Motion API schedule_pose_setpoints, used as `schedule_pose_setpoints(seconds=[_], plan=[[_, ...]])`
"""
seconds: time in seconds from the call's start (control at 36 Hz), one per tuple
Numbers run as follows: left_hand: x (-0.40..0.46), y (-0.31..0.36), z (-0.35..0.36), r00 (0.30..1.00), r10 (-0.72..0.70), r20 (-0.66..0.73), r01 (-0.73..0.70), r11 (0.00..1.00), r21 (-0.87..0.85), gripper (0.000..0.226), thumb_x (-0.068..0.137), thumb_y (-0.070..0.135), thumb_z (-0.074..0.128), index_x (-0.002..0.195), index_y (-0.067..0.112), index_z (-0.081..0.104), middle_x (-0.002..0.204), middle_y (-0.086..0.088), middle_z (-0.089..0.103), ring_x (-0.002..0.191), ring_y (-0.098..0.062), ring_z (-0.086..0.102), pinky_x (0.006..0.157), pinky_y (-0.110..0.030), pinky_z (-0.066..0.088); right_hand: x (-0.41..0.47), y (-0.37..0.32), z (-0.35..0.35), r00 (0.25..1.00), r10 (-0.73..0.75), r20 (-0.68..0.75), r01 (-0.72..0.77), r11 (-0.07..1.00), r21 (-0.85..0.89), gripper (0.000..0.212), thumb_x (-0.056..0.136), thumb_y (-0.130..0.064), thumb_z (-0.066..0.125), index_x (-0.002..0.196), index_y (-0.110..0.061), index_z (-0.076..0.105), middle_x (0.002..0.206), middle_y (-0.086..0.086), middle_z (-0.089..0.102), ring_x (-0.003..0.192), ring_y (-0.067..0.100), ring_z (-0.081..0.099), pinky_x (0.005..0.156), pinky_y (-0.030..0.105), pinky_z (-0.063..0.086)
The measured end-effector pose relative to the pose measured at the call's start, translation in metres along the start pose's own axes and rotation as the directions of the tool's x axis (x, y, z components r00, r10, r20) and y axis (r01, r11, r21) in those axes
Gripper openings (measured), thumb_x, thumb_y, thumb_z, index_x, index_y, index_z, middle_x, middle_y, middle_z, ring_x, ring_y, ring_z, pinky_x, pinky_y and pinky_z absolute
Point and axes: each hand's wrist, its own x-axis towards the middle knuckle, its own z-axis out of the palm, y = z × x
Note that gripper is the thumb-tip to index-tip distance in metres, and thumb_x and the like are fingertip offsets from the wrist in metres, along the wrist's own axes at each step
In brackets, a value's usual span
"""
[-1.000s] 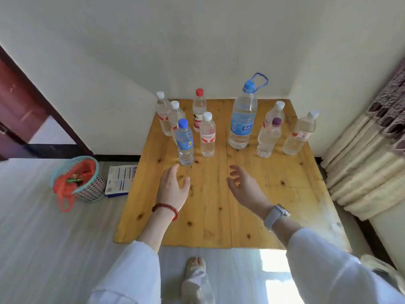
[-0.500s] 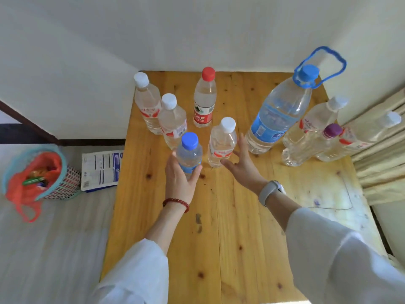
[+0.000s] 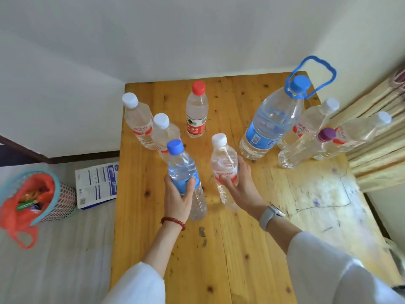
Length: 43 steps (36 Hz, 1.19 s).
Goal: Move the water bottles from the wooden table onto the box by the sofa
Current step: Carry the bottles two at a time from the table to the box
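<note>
Several water bottles stand on the wooden table [image 3: 219, 249]. My left hand [image 3: 178, 198] is wrapped around the small blue-capped bottle [image 3: 182, 167], which looks lifted off the table. My right hand [image 3: 240, 185] grips the white-capped bottle [image 3: 223, 161] with a red label, also raised. Behind them stand a red-capped bottle [image 3: 196, 110], two white-capped bottles [image 3: 138, 119] at the left, and a large blue-handled bottle [image 3: 271, 121]. A purple-capped bottle [image 3: 306, 148] and two more white-capped ones [image 3: 315, 117] stand at the right. The box and sofa are out of view.
A basket [image 3: 37, 198] lined with an orange bag sits on the floor at the left, with a white printed carton [image 3: 96, 183] beside the table. Cream curtain folds [image 3: 377, 150] hang along the table's right edge. The white wall closes the far side.
Both hands reached forward from open above the table and closed on the two nearest bottles, which now appear raised. The camera moved closer over the table.
</note>
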Motion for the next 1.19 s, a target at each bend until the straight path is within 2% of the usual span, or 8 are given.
schedule_pose_setpoints(seconds=[0.08, 0.17, 0.33, 0.5, 0.64, 0.83, 1.06, 1.19], plan=[[-0.019, 0.001, 0.001, 0.999, -0.049, 0.018, 0.049, 0.999, -0.004, 0.034, 0.088, 0.021, 0.057, 0.117, 0.012, 0.042, 0.105, -0.005, 0.060, 0.083, -0.014, 0.059, 0.065, -0.010, 0.045, -0.033, 0.008, -0.010, 0.996, 0.083, -0.036, -0.086, 0.993, -0.080, 0.065, 0.085, -0.038, 0.057, 0.140, -0.025, 0.023, 0.122, 0.003, 0.042, 0.091, -0.002, 0.036, 0.083, 0.025, 0.041], [-0.034, 0.002, 0.006, 0.994, -0.065, 0.088, 0.063, 0.998, 0.023, 0.028, 0.087, 0.024, 0.058, 0.109, 0.012, 0.046, 0.095, -0.004, 0.062, 0.081, -0.019, 0.059, 0.068, -0.021, 0.046, -0.067, 0.013, -0.023, 0.986, 0.144, -0.081, -0.154, 0.980, -0.128, 0.064, 0.087, -0.039, 0.055, 0.140, -0.023, 0.024, 0.117, 0.005, 0.043, 0.085, -0.006, 0.042, 0.067, 0.010, 0.040], [-0.067, 0.024, 0.037, 0.950, -0.024, 0.312, -0.005, 0.996, 0.090, 0.025, 0.087, 0.031, 0.057, 0.097, 0.009, 0.051, 0.076, 0.005, 0.056, 0.068, -0.010, 0.054, 0.054, -0.007, 0.041, -0.139, 0.024, -0.061, 0.926, 0.263, -0.271, -0.313, 0.936, -0.161, 0.058, 0.085, -0.045, 0.054, 0.134, -0.022, 0.033, 0.109, -0.003, 0.046, 0.097, 0.018, 0.053, 0.080, 0.037, 0.047], [-0.133, 0.054, 0.097, 0.822, 0.074, 0.565, -0.194, 0.969, 0.155, 0.018, 0.087, 0.024, 0.058, 0.092, 0.009, 0.050, 0.069, 0.005, 0.054, 0.060, -0.006, 0.052, 0.049, -0.009, 0.039, -0.231, 0.043, -0.109, 0.802, 0.368, -0.471, -0.489, 0.857, -0.163, 0.063, 0.077, -0.062, 0.051, 0.127, -0.026, 0.038, 0.107, 0.001, 0.056, 0.091, 0.020, 0.059, 0.071, 0.033, 0.044], [-0.231, 0.074, 0.146, 0.640, 0.147, 0.754, -0.299, 0.952, 0.068, 0.031, 0.078, 0.042, 0.058, 0.094, 0.018, 0.049, 0.074, 0.002, 0.060, 0.063, -0.014, 0.057, 0.049, -0.007, 0.039, -0.345, 0.058, -0.149, 0.587, 0.397, -0.706, -0.568, 0.823, -0.010, 0.080, 0.064, -0.074, 0.036, 0.124, -0.022, 0.044, 0.110, 0.001, 0.057, 0.100, 0.020, 0.055, 0.075, 0.028, 0.035], [-0.433, 0.078, 0.193, 0.307, 0.209, 0.929, -0.370, 0.925, -0.086, 0.062, 0.056, 0.068, 0.039, 0.088, 0.016, 0.050, 0.068, 0.008, 0.055, 0.062, -0.004, 0.052, 0.051, -0.008, 0.039, -0.566, 0.078, -0.183, 0.280, 0.468, -0.838, -0.619, 0.755, 0.215, 0.054, 0.077, -0.063, 0.054, 0.117, -0.028, 0.048, 0.102, -0.009, 0.054, 0.093, 0.010, 0.054, 0.075, 0.026, 0.038], [-0.679, 0.067, 0.205, -0.136, 0.159, 0.978, -0.420, 0.885, -0.203, 0.055, 0.062, 0.070, 0.045, 0.093, 0.025, 0.050, 0.079, 0.007, 0.058, 0.069, -0.006, 0.056, 0.054, -0.014, 0.043, -0.811, 0.088, -0.166, -0.167, 0.509, -0.844, -0.578, 0.643, 0.502, 0.062, 0.069, -0.074, 0.044, 0.105, -0.025, 0.050, 0.096, -0.005, 0.054, 0.086, 0.015, 0.052, 0.071, 0.029, 0.039], [-0.822, 0.050, 0.215, -0.397, 0.066, 0.916, -0.472, 0.840, -0.265, 0.027, 0.083, 0.045, 0.060, 0.093, 0.021, 0.053, 0.084, 0.003, 0.063, 0.075, -0.007, 0.060, 0.068, -0.013, 0.048, -0.936, 0.087, -0.141, -0.425, 0.496, -0.757, -0.541, 0.531, 0.652, 0.068, 0.075, -0.073, 0.043, 0.121, -0.022, 0.045, 0.103, 0.005, 0.060, 0.090, 0.030, 0.058, 0.070, 0.033, 0.040]])
